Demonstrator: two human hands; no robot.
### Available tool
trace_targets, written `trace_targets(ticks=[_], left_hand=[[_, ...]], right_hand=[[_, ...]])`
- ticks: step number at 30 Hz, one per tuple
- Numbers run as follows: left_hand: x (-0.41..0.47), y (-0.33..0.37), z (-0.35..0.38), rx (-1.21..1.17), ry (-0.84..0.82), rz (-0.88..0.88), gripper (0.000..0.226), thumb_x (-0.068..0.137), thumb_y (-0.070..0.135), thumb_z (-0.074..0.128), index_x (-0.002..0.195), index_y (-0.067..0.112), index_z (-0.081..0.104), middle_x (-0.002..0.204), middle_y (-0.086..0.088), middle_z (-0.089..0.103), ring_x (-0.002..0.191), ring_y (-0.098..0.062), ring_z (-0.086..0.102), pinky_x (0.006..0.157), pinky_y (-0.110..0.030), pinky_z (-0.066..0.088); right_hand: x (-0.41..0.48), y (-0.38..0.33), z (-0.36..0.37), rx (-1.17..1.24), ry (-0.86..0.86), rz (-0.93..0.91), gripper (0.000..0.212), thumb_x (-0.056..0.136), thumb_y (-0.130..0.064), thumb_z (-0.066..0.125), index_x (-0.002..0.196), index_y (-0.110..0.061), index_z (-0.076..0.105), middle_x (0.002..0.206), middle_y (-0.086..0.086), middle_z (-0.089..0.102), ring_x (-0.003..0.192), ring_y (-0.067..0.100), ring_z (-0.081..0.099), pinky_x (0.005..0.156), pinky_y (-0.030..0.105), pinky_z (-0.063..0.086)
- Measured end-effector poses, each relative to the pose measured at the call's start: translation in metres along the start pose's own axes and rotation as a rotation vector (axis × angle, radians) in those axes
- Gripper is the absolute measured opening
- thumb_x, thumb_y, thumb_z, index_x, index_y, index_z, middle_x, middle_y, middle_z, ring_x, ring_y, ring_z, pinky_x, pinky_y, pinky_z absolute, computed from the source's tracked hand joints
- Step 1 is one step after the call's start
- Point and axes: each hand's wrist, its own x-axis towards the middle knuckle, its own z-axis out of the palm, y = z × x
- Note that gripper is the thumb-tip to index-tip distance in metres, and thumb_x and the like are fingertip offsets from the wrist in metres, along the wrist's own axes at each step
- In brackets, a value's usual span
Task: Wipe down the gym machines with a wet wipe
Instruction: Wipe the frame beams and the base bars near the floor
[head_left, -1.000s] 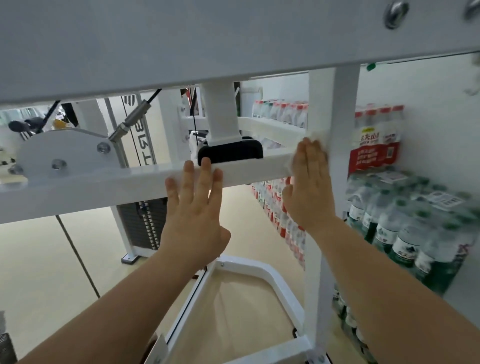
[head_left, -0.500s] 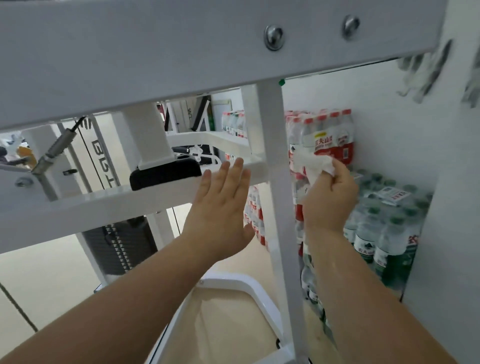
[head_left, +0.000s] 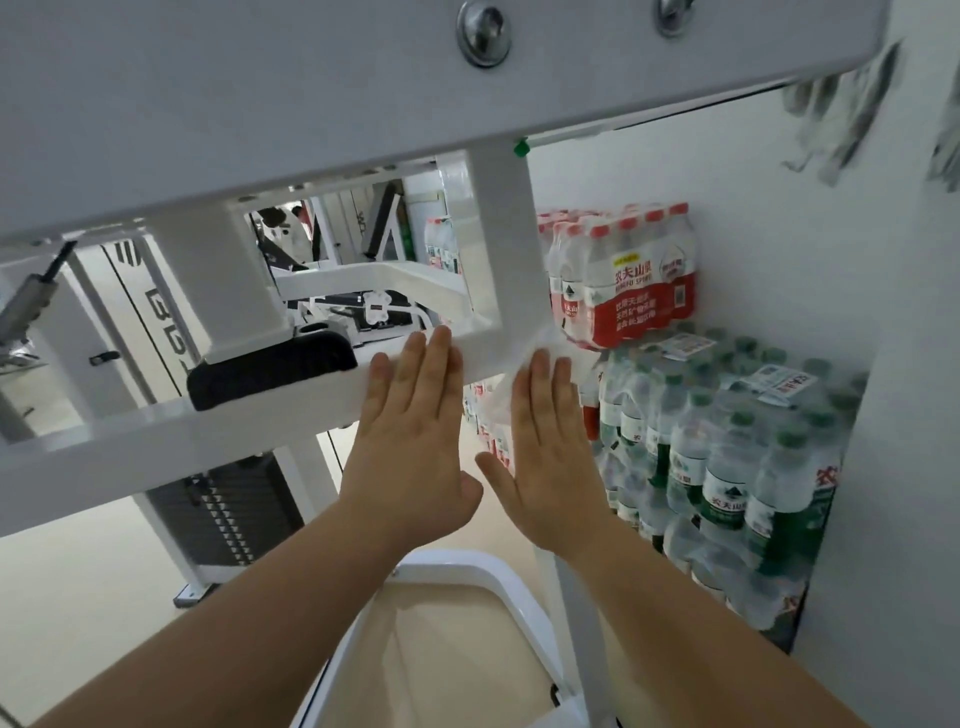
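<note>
A white gym machine frame fills the view, with a horizontal bar (head_left: 156, 441) meeting an upright post (head_left: 506, 260). My left hand (head_left: 415, 447) lies flat with straight fingers against the horizontal bar, just left of the post. My right hand (head_left: 550, 447) is flat too, pressing a white wet wipe (head_left: 540, 345) against the post at the joint. The wipe's edge sticks out above and to the left of my fingers.
A black pad (head_left: 270, 371) sits on the bar to the left of my hands. Shrink-wrapped packs of water bottles (head_left: 727, 467) are stacked against the wall at right. A broad white beam (head_left: 260, 104) crosses overhead. A weight stack (head_left: 228, 509) stands behind, with the machine's white base (head_left: 467, 566) below.
My right hand, which held the bunched wipe beside the post, has flattened out and now presses the wipe onto the post. My left hand has stayed flat on the horizontal bar.
</note>
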Motion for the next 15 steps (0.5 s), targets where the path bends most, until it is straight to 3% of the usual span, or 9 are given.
trace_targets(ticks=[8, 11, 15], left_hand=[[0.001, 0.002, -0.002, 0.033, -0.010, -0.038, 0.116, 0.058, 0.036, 0.063, 0.159, 0.002, 0.015, 0.167, -0.016, 0.004, 0.155, -0.034, -0.001, 0.123, -0.050, -0.009], [0.001, 0.003, -0.006, 0.037, -0.022, -0.048, 0.111, 0.058, 0.036, 0.061, 0.157, 0.001, 0.023, 0.166, -0.017, 0.012, 0.154, -0.035, 0.007, 0.123, -0.050, -0.005], [0.002, 0.006, -0.008, 0.049, -0.031, -0.056, 0.109, 0.061, 0.036, 0.057, 0.157, -0.001, 0.019, 0.167, -0.018, 0.008, 0.154, -0.036, 0.005, 0.123, -0.051, -0.005]], right_hand=[[0.115, -0.002, -0.042, 0.014, 0.128, -0.143, 0.095, 0.099, -0.047, 0.056, 0.158, 0.006, 0.004, 0.167, 0.024, -0.005, 0.155, 0.041, -0.008, 0.127, 0.054, 0.003], [0.071, 0.005, -0.027, 0.001, 0.063, -0.164, 0.092, 0.096, -0.038, 0.058, 0.159, 0.005, 0.006, 0.167, 0.023, -0.008, 0.155, 0.041, -0.008, 0.126, 0.057, 0.004], [0.005, 0.028, -0.002, -0.098, -0.010, -0.247, 0.089, 0.093, -0.035, 0.059, 0.159, 0.002, 0.011, 0.168, 0.022, -0.002, 0.156, 0.040, -0.001, 0.125, 0.058, 0.011]])
